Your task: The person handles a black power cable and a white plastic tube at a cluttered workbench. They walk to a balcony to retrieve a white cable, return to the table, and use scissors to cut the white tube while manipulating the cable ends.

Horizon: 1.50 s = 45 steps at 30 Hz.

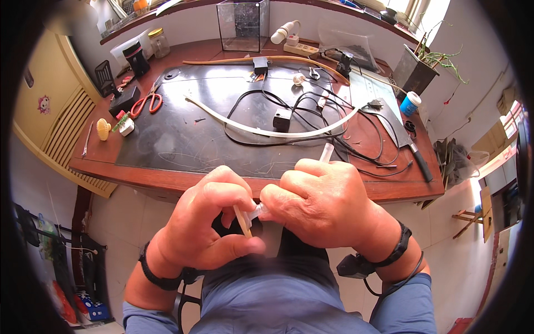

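Observation:
Both hands are close together in front of my body, just off the table's front edge. My left hand (206, 222) is closed, with a thin tan strip (243, 221) between its thumb and fingers. My right hand (317, 200) is wrapped round a clear plastic tube, whose end (327, 151) sticks out above the fist. A crumpled-looking clear plastic piece (257, 211) spans the small gap between the hands, touching the strip. Whether it belongs to that tube I cannot tell, since my right fingers hide the middle.
On the table (139, 172) lie a long white curved tube (267, 132), tangled black cables (334, 142), a cleaver (403, 139) at the right edge, and red-handled scissors (147, 104). A glass tank (242, 28), a jar (159, 43) and a potted plant (414, 69) stand at the back.

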Motion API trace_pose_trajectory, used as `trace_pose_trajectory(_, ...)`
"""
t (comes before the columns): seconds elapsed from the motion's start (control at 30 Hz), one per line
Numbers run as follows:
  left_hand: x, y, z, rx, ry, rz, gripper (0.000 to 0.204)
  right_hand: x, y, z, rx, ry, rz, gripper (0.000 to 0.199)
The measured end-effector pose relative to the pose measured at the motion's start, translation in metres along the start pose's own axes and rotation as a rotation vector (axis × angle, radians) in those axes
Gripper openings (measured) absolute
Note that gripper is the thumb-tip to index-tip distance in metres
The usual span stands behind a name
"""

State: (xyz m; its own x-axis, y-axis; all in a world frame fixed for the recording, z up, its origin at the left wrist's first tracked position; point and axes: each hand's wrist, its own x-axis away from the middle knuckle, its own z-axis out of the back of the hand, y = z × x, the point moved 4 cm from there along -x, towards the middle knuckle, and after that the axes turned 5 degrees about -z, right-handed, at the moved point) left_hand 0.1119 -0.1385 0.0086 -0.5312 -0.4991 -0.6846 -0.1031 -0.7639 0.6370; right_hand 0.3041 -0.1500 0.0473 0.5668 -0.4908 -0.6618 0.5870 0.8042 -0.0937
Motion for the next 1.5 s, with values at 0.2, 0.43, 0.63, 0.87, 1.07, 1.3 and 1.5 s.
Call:
trace_pose_trajectory(0.2, -0.002, 0.002, -0.006, 0.108, 0.163, 0.039, 0.056, -0.001, 0.001, 0.002, 0.014, 0.105, -0.001, 0.026)
trace_pose_trajectory(0.43, -0.002, -0.002, -0.009, 0.099, 0.171, 0.044, 0.058, 0.007, 0.004, -0.005, -0.045, 0.131, -0.022, 0.026)
trace_pose_trajectory(0.63, -0.008, -0.001, -0.003, 0.025, 0.101, -0.022, 0.058, 0.011, 0.006, -0.006, -0.112, 0.098, -0.100, 0.025)
trace_pose_trajectory(0.87, -0.006, -0.003, -0.005, -0.067, 0.071, -0.049, 0.054, 0.009, 0.011, -0.004, -0.208, 0.010, -0.141, 0.030)
trace_pose_trajectory(1.07, 0.007, -0.011, -0.023, -0.032, 0.203, 0.078, 0.060, 0.009, 0.007, -0.002, -0.182, 0.024, -0.152, 0.027)
trace_pose_trajectory(1.3, 0.001, -0.008, -0.017, -0.483, 0.141, -0.164, 0.063, 0.018, 0.003, -0.017, -0.399, -0.065, -0.284, 0.023)
trace_pose_trajectory(1.5, 0.004, -0.002, -0.017, -0.469, 0.059, -0.212, 0.052, 0.031, -0.004, -0.033, -0.787, -0.306, -0.373, 0.019)
